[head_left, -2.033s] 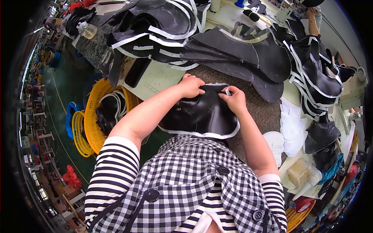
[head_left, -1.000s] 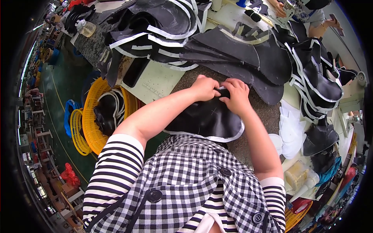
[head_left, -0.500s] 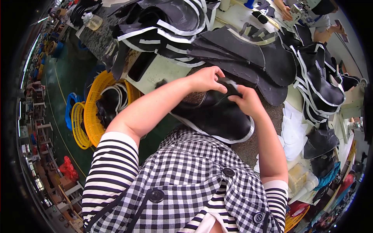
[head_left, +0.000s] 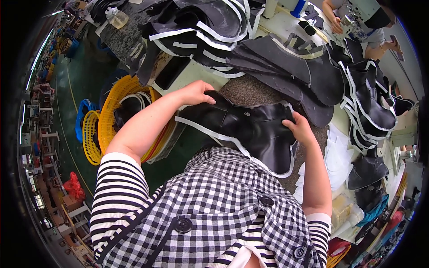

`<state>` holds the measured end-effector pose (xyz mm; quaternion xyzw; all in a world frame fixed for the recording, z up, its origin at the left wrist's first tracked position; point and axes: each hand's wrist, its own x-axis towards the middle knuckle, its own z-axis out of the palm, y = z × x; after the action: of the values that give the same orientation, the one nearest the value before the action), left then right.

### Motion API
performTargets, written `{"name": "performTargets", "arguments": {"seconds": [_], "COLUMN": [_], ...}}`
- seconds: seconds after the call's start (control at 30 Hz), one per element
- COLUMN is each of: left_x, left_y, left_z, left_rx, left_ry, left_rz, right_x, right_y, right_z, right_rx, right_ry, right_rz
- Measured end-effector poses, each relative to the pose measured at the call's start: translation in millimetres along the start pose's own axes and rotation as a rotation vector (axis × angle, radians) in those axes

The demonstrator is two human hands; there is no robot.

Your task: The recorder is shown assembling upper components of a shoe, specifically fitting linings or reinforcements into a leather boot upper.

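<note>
A black leather shoe upper (head_left: pixel 241 127) with a white-taped edge is spread between my two hands, its taped side toward me. My left hand (head_left: pixel 196 94) pinches its far left corner, thumb on top and fingers underneath. At the right end, my right hand (head_left: pixel 299 127) grips the edge between thumb and fingers. Just beyond the upper lies a stack of dark grey lining pieces (head_left: pixel 286 67). A pile of black uppers with white edging (head_left: pixel 201 27) rests farther back on the left.
Yellow baskets (head_left: pixel 107 116) stand left of me, one with uppers inside. A dark phone (head_left: pixel 172 73) lies on the table. White thin pieces (head_left: pixel 335 156) and more black uppers (head_left: pixel 366 94) are at the right. Another person's hand (head_left: pixel 335 24) is by a machine at the far right.
The upper has been opened out from a folded bunch to a spread piece. My left hand has moved left and my right hand a little right and nearer, both gripping its edges.
</note>
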<state>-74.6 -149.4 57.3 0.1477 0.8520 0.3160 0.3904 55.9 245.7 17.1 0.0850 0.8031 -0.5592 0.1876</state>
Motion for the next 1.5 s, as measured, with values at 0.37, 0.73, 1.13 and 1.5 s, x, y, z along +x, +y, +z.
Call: {"name": "performTargets", "arguments": {"seconds": [0.37, 0.73, 1.13, 1.5], "left_x": [-59, -86, -30, -18], "left_y": [54, -3, -5, -20], "left_z": [-1, 142, 140, 158], "left_rx": [0.181, -0.369, -1.006, -1.193], "left_ry": [1.061, 0.47, 0.302, 0.285], "left_rz": [0.716, 0.444, 0.308, 0.262], "right_x": [-79, -148, -1, 46], "right_y": [-101, 17, -118, -75], "right_z": [-33, 47, 99, 140], "right_rx": [-0.563, -0.895, -0.323, -0.148], "right_ry": [0.445, 0.124, -0.017, 0.095], "right_rz": [-0.603, -0.461, -0.637, -0.644]}}
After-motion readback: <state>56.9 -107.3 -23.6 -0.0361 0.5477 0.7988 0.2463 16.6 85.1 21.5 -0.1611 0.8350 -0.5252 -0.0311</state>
